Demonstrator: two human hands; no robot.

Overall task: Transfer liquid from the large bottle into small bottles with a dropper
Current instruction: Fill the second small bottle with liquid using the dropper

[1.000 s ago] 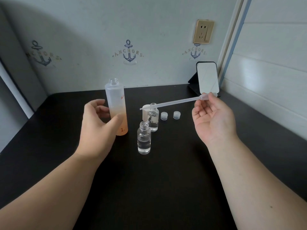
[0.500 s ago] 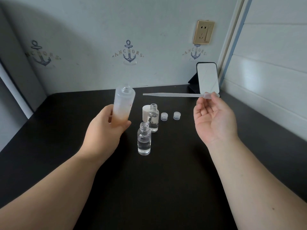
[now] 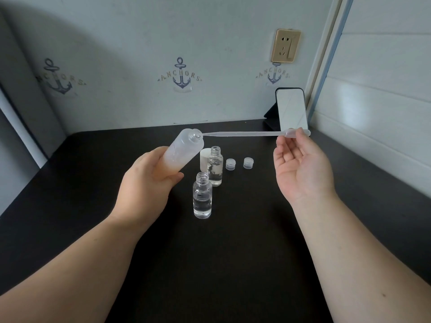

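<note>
Three "ANCHORS" prints (image 3: 180, 76) behind; left grip (image 3: 149, 180) clasps large bottle (image 3: 184, 151); right grip (image 3: 300, 169) pinches dropper (image 3: 245, 134).

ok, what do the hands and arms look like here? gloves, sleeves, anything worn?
Both bare: no gloves, sleeves, rings, watch or bands on the left hand or right hand. Forearms uncovered to the frame edge. Small dark mole on the right forearm.

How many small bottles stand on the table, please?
2. The nearer small bottle stands in front, open and partly filled. The farther small bottle stands just behind it, beside a white cap. None seems hidden.
</note>
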